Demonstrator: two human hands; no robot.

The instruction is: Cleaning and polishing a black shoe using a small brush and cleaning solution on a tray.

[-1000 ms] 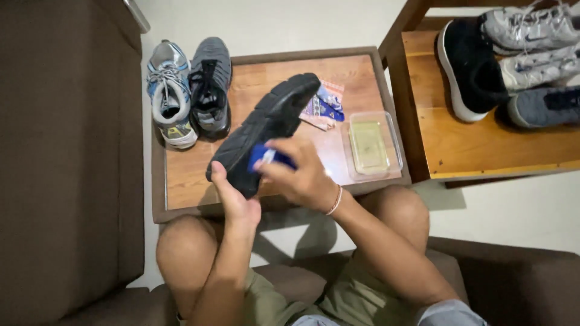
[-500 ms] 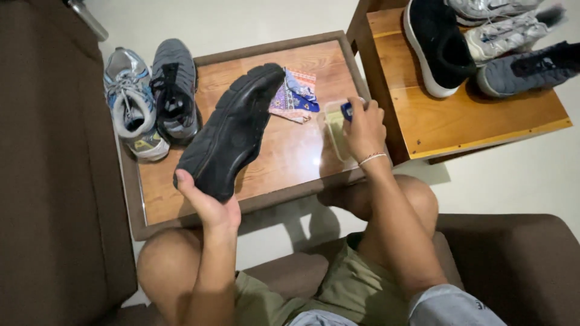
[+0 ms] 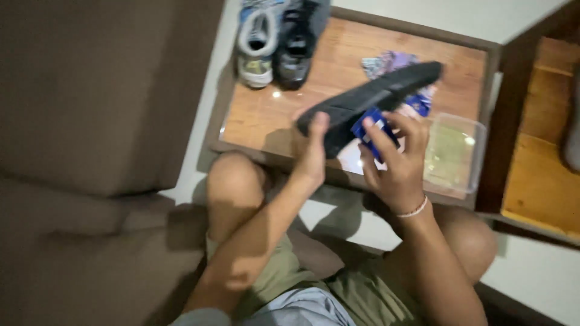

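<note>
closest to me, above my knees, my left hand (image 3: 312,151) grips the heel end of a black shoe (image 3: 368,99), thumb up over its edge, holding it sole-up and slanted above the near edge of the low wooden table (image 3: 266,118). just beside it my right hand (image 3: 396,160) is closed around a small blue cloth (image 3: 373,128), fingers pressing it against the underside of the shoe near its middle; a pale bracelet (image 3: 415,210) sits on that wrist. right of my right hand, on the table's near corner, stands a clear plastic tub (image 3: 456,151) with something yellowish inside. past the shoe's toe lies a patterned purple and blue cloth (image 3: 393,63), partly hidden. farther back, at the table's far left corner, two sneakers (image 3: 278,39) stand side by side, one grey and white, one dark. everything is a little blurred.
</note>
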